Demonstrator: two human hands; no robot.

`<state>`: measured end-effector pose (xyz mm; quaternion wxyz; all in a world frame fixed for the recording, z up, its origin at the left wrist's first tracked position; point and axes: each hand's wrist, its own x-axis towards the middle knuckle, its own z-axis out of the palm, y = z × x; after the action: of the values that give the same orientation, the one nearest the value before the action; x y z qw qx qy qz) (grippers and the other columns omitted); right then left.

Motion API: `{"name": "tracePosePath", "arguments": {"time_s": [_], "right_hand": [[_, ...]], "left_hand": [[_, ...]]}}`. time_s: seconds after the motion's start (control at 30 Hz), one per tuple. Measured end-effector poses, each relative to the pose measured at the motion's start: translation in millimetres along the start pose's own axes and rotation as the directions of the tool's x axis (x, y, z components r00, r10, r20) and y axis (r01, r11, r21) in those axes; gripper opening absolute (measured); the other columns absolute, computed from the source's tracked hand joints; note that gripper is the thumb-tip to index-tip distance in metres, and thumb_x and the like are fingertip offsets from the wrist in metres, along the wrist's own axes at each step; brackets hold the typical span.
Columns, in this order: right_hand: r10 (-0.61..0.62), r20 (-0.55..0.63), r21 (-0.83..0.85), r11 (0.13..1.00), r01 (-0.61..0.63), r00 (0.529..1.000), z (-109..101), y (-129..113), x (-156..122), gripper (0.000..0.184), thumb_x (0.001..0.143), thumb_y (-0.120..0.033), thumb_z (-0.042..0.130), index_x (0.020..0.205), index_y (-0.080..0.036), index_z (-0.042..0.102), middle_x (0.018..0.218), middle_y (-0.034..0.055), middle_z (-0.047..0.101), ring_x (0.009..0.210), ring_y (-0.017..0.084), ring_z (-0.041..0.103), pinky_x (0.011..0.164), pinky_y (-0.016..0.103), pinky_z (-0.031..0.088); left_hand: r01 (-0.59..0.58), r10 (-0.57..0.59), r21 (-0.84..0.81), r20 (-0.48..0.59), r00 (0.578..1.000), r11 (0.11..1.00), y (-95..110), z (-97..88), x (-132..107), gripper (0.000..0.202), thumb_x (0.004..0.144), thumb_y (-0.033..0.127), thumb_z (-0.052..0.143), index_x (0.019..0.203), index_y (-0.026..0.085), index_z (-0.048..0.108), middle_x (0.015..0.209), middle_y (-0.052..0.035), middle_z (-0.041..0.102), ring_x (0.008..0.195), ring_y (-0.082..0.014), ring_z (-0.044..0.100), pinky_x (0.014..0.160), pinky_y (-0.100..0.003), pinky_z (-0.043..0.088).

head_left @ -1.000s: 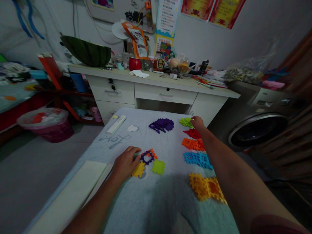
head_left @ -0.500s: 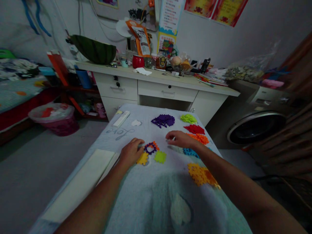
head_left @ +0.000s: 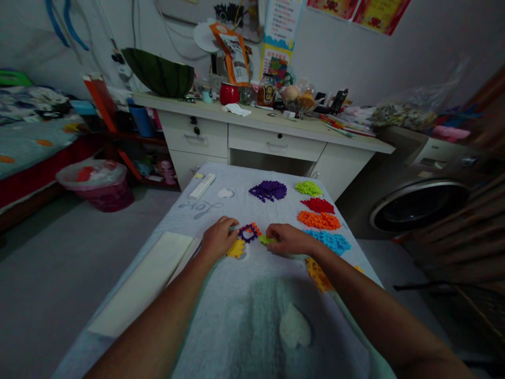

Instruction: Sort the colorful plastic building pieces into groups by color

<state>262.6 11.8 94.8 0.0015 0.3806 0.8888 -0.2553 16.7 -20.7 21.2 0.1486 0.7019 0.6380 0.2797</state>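
My left hand rests on the cloth with curled fingers closed at the left edge of a purple square frame piece. An orange toothed piece lies against the frame's upper right. Beside the left thumb is a yellow toothed square. My right hand pinches a lime green toothed square, just right of the purple frame. The right fingers partly cover the green piece. Whether the pieces are interlocked is too small to tell.
Piles of purple, lime, red, orange, blue and yellow-orange pieces lie on the cloth-covered table. A long white box lies along the left edge. A white desk stands behind.
My right hand has come down and left onto the lime green square, which is now pinched and tilted off its earlier place. The left hand stays by the purple frame. The view has shifted slightly.
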Motion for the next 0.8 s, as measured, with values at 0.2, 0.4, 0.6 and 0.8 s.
{"name": "tracePosePath", "arguments": {"time_s": [0.2, 0.4, 0.6, 0.8], "right_hand": [[0.073, -0.031, 0.012, 0.997, -0.073, 0.997, -12, 20, 9, 0.03, 0.094, -0.019, 0.039, 0.078, -0.015, 0.064, 0.074, 0.003, 0.063, 0.07, 0.014, 0.055, 0.067, 0.024, 0.04], [0.15, -0.228, -0.222, 0.954, -0.201, 0.962, 0, 29, 12, 0.043, 0.079, -0.036, 0.071, 0.112, -0.011, 0.063, 0.109, 0.0152, 0.061, 0.099, 0.024, 0.057, 0.085, 0.031, 0.043], [0.106, -0.093, -0.265, 0.956, -0.127, 0.99, 6, 29, 13, 0.045, 0.072, -0.037, 0.073, 0.109, -0.013, 0.063, 0.108, 0.0135, 0.061, 0.096, 0.024, 0.059, 0.082, 0.031, 0.045], [0.113, -0.248, -0.236, 0.956, -0.173, 0.962, -39, 69, 26, 0.047, 0.07, -0.031, 0.074, 0.113, -0.012, 0.063, 0.109, 0.013, 0.062, 0.093, 0.023, 0.06, 0.084, 0.032, 0.046]], "left_hand": [[0.019, -0.019, -0.01, 0.022, 1.0, 1.0, 5, -4.4, -1, 0.027, 0.085, 0.028, 0.05, 0.107, 0.021, 0.065, 0.11, -0.005, 0.065, 0.098, -0.0201, 0.063, 0.084, -0.031, 0.047], [0.029, -0.029, -0.005, 0.029, 0.999, 1.0, 6, -5.1, 0, 0.027, 0.086, 0.027, 0.05, 0.107, 0.021, 0.065, 0.11, -0.0048, 0.065, 0.097, -0.0197, 0.063, 0.082, -0.03, 0.047], [0.006, -0.006, -0.007, 0.034, 0.999, 1.0, 2, -2.3, 1, 0.027, 0.086, 0.029, 0.049, 0.108, 0.021, 0.064, 0.111, -0.0051, 0.063, 0.099, -0.0197, 0.063, 0.084, -0.03, 0.047], [-0.002, 0.002, 0.005, 0.032, 0.999, 1.0, -1, -1.7, 1, 0.026, 0.087, 0.03, 0.049, 0.107, 0.022, 0.063, 0.11, -0.0043, 0.064, 0.098, -0.0194, 0.064, 0.082, -0.03, 0.048]]}}
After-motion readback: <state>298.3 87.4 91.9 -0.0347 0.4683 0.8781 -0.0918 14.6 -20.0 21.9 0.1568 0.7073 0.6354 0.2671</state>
